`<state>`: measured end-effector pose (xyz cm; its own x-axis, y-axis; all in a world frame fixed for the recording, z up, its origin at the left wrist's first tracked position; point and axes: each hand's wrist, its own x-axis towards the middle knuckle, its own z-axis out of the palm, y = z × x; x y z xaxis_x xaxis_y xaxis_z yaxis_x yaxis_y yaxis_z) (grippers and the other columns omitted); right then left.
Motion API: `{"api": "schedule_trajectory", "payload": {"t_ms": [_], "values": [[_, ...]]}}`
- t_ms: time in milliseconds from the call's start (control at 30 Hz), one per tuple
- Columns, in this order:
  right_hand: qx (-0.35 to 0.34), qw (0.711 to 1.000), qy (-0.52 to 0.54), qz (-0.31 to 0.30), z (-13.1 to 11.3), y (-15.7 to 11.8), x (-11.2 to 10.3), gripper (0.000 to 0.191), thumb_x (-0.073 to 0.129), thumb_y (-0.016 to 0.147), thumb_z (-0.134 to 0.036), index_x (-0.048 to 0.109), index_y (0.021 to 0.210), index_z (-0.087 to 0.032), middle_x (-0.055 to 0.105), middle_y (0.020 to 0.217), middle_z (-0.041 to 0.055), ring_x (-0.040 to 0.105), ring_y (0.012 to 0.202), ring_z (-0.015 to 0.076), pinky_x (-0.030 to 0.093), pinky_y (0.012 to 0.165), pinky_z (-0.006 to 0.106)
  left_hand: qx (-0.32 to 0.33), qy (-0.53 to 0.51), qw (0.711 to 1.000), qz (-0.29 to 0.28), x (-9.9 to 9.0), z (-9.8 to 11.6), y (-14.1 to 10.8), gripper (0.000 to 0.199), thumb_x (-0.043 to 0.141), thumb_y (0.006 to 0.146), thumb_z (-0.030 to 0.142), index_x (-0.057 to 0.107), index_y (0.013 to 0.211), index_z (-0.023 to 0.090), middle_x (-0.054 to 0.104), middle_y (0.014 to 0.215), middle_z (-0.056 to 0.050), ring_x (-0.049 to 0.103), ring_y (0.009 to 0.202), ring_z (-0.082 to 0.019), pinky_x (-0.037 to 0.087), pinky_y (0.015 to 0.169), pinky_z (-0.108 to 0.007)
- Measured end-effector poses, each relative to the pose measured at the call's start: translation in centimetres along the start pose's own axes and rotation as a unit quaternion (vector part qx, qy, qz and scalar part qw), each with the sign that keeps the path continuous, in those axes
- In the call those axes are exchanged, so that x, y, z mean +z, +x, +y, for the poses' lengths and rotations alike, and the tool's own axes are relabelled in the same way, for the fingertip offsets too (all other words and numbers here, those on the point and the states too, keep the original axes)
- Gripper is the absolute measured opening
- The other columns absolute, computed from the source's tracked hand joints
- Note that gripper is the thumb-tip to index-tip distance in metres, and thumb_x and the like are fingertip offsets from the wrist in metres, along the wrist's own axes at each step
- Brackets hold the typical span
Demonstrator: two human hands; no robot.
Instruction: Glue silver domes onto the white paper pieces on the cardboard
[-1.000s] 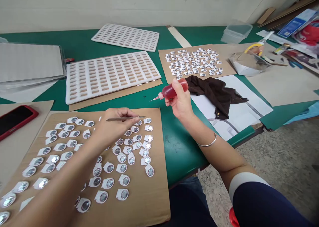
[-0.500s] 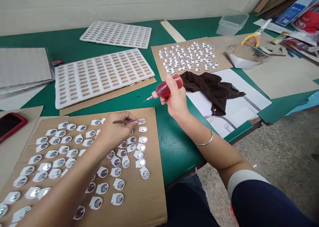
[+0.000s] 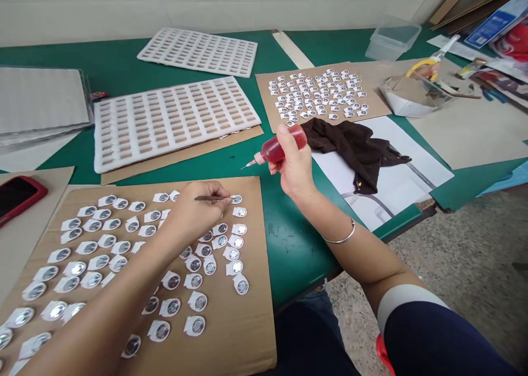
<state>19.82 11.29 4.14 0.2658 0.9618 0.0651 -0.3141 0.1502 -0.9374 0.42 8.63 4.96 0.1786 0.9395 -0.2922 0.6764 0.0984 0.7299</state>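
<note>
My left hand pinches a pair of tweezers. Their tips reach a small white tabbed piece with a shiny round centre at the cardboard's far right corner. Many similar pieces lie in loose rows on that cardboard sheet, some hidden under my left forearm. My right hand is wrapped round a squeeze bottle of red liquid, held tilted above the green table. Its thin needle tip points left and down, apart from the pieces.
Two white slotted trays lie behind the cardboard. Further right are a second cardboard with similar pieces, a dark cloth on white paper, a clear container and a scrap-filled box. A red-cased phone lies left.
The whole view has shifted slightly. Both hands keep nearly the same pose and grip, with the tweezers still at the same corner piece and the bottle still raised.
</note>
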Motion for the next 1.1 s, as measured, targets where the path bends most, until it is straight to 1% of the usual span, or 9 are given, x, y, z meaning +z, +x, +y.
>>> {"api": "schedule_trajectory", "payload": {"t_ms": [133, 267, 367, 433, 567, 700, 767, 933, 1100], "values": [[-0.006, 1.0, -0.01, -0.018, 0.3, -0.1, -0.1, 0.039, 0.056, 0.084, -0.06, 0.048, 0.079, -0.022, 0.062, 0.057, -0.0014, 0.049, 0.042, 0.0083, 0.037, 0.036, 0.02, 0.019, 0.026, 0.999, -0.007, -0.2, 0.0, 0.5, 0.02, 0.064, 0.07, 0.037, 0.066, 0.07, 0.018, 0.064, 0.062, -0.002, 0.052, 0.054, -0.013, 0.039, 0.05, -0.024], [0.001, 1.0, -0.028, -0.003, 0.7, -0.1, -0.2, 0.044, 0.052, 0.084, -0.065, 0.051, 0.085, -0.022, 0.063, 0.063, -0.0002, 0.05, 0.043, 0.0092, 0.039, 0.037, 0.022, 0.024, 0.055, 0.998, -0.018, -0.1, 0.1, 0.6, 0.016, 0.061, 0.07, 0.034, 0.065, 0.069, 0.019, 0.061, 0.057, -0.001, 0.051, 0.051, -0.014, 0.035, 0.046, -0.024], [0.018, 0.999, -0.047, 0.008, 0.7, -0.3, 0.0, 0.046, 0.057, 0.081, -0.066, 0.052, 0.092, -0.022, 0.064, 0.066, 0.0004, 0.05, 0.043, 0.01, 0.041, 0.038, 0.024, 0.03, 0.08, 0.996, -0.019, 0.1, 0.2, 0.2, 0.013, 0.059, 0.071, 0.031, 0.065, 0.069, 0.019, 0.061, 0.059, 0.0, 0.052, 0.052, -0.014, 0.035, 0.047, -0.024], [0.029, 0.998, -0.051, 0.004, 0.5, -0.4, 0.1, 0.046, 0.062, 0.078, -0.065, 0.051, 0.093, -0.022, 0.064, 0.067, 0.0001, 0.05, 0.044, 0.0103, 0.041, 0.038, 0.025, 0.032, 0.088, 0.995, -0.016, 0.3, 0.1, -0.2, 0.013, 0.059, 0.072, 0.031, 0.065, 0.071, 0.02, 0.062, 0.062, 0.0, 0.053, 0.054, -0.014, 0.036, 0.048, -0.024], [0.034, 0.998, -0.046, -0.003, 0.3, -0.6, 0.2, 0.045, 0.064, 0.077, -0.063, 0.051, 0.092, -0.023, 0.062, 0.066, -0.0008, 0.049, 0.043, 0.0098, 0.04, 0.038, 0.025, 0.013, 0.041, 0.999, -0.008, 0.2, -0.1, -0.8, 0.016, 0.061, 0.071, 0.035, 0.066, 0.073, 0.019, 0.066, 0.068, -0.002, 0.055, 0.057, -0.015, 0.039, 0.049, -0.024], [0.033, 0.998, -0.048, -0.002, 0.2, -0.7, 0.2, 0.045, 0.063, 0.077, -0.063, 0.051, 0.092, -0.023, 0.063, 0.066, -0.0003, 0.049, 0.043, 0.01, 0.041, 0.038, 0.025, -0.004, -0.004, 1.0, 0.023, -0.3, -0.5, -0.8, 0.022, 0.064, 0.069, 0.04, 0.067, 0.073, 0.018, 0.068, 0.071, -0.004, 0.056, 0.057, -0.015, 0.041, 0.05, -0.024], [0.031, 0.998, -0.047, 0.0, 0.1, -0.6, 0.2, 0.047, 0.063, 0.076, -0.065, 0.051, 0.093, -0.023, 0.063, 0.066, -0.0001, 0.05, 0.044, 0.0102, 0.041, 0.038, 0.025, -0.004, -0.007, 0.999, 0.032, -0.5, -0.5, -0.8, 0.023, 0.065, 0.069, 0.041, 0.067, 0.074, 0.019, 0.068, 0.072, -0.004, 0.055, 0.057, -0.014, 0.04, 0.05, -0.024], [0.026, 0.999, -0.044, 0.009, 0.1, -0.6, 0.1, 0.049, 0.062, 0.076, -0.068, 0.051, 0.093, -0.023, 0.063, 0.067, 0.0001, 0.05, 0.044, 0.0107, 0.041, 0.038, 0.025, -0.006, -0.003, 1.0, 0.029, -0.2, 0.0, -1.0, 0.019, 0.064, 0.069, 0.037, 0.067, 0.07, 0.018, 0.065, 0.065, -0.003, 0.051, 0.053, -0.012, 0.037, 0.047, -0.022], [0.022, 0.999, -0.047, 0.009, 0.0, -0.5, 0.1, 0.049, 0.061, 0.076, -0.068, 0.052, 0.094, -0.023, 0.064, 0.068, 0.0006, 0.051, 0.045, 0.011, 0.041, 0.038, 0.026, -0.005, 0.004, 1.0, 0.026, -0.1, 0.2, -0.9, 0.018, 0.064, 0.071, 0.035, 0.066, 0.071, 0.018, 0.065, 0.065, -0.002, 0.05, 0.053, -0.011, 0.037, 0.047, -0.022]]}}
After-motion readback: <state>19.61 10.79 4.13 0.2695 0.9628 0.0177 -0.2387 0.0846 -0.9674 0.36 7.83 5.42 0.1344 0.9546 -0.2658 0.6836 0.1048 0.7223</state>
